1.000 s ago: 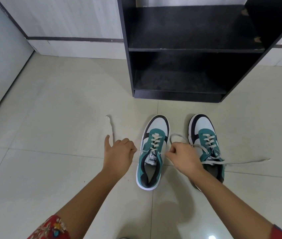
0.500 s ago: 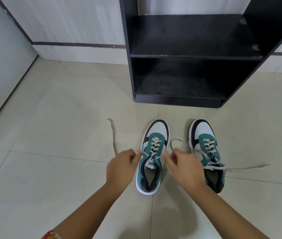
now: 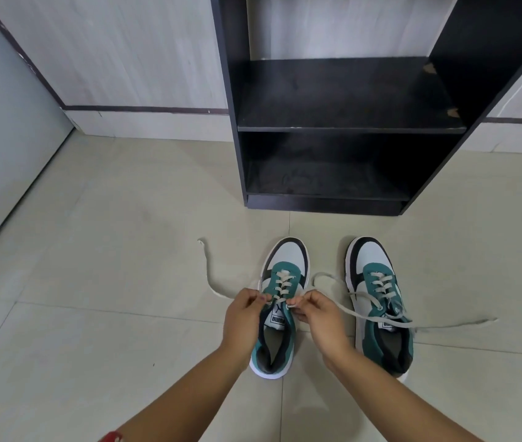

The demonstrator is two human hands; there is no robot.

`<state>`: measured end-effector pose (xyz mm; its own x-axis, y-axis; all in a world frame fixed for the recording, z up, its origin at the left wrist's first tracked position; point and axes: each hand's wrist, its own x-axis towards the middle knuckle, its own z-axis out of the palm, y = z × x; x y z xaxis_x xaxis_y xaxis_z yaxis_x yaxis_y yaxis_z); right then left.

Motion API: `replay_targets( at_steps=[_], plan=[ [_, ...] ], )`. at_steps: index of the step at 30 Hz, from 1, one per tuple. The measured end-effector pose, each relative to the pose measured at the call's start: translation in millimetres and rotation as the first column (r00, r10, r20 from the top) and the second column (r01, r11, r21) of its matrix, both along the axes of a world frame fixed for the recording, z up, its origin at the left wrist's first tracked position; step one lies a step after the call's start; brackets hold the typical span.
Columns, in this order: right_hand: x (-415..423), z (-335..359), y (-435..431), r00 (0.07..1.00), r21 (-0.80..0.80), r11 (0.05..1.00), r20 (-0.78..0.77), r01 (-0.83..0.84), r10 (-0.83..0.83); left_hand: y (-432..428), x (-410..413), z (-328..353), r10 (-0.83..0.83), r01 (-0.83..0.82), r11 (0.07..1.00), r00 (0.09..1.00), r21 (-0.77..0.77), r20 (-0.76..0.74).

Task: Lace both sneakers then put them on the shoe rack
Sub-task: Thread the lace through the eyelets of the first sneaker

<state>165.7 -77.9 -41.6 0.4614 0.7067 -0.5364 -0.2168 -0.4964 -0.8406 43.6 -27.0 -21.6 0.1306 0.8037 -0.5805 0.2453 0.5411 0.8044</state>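
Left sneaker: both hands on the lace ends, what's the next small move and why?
Probably cross the two ends over the tongue and start the knot. The left hand and right hand each pinch a lace end at the top eyelets of the left sneaker, whose lace looks threaded all the way up. The right sneaker lies with its lace loose across the floor.

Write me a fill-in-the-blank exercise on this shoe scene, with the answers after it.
1. Both hands pinch lace ends of the ____ sneaker.
2. The left hand and right hand sit on opposite sides of that shoe's ____.
3. The shoe rack has ____ sneakers on its shelves.
4. Both sneakers stand on the ____, toes toward the rack.

Answers: left; tongue; no; floor
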Motion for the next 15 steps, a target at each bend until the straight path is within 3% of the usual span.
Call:
replay_targets(
  at_steps=[6,10,13,15],
  plan=[
    [0,4,-1,0.997,0.015,0.999,-0.068,0.034,-0.033,0,-1,-5,0.054,-0.054,0.999,0.998,0.004,0.027],
    [4,20,3,0.995,0.14,0.988,-0.051,-0.072,0.08,3,0,7,-0.182,0.151,0.96,0.977,0.235,0.115],
    [7,29,13,0.952,0.121,0.949,0.136,-0.29,0.274,11,2,23,-0.364,0.282,0.855,0.924,0.436,0.114],
    [9,36,18,0.857,0.053,0.892,0.305,-0.45,0.414,20,5,30,-0.464,0.377,0.768,0.885,0.518,0.044]
  ],
)
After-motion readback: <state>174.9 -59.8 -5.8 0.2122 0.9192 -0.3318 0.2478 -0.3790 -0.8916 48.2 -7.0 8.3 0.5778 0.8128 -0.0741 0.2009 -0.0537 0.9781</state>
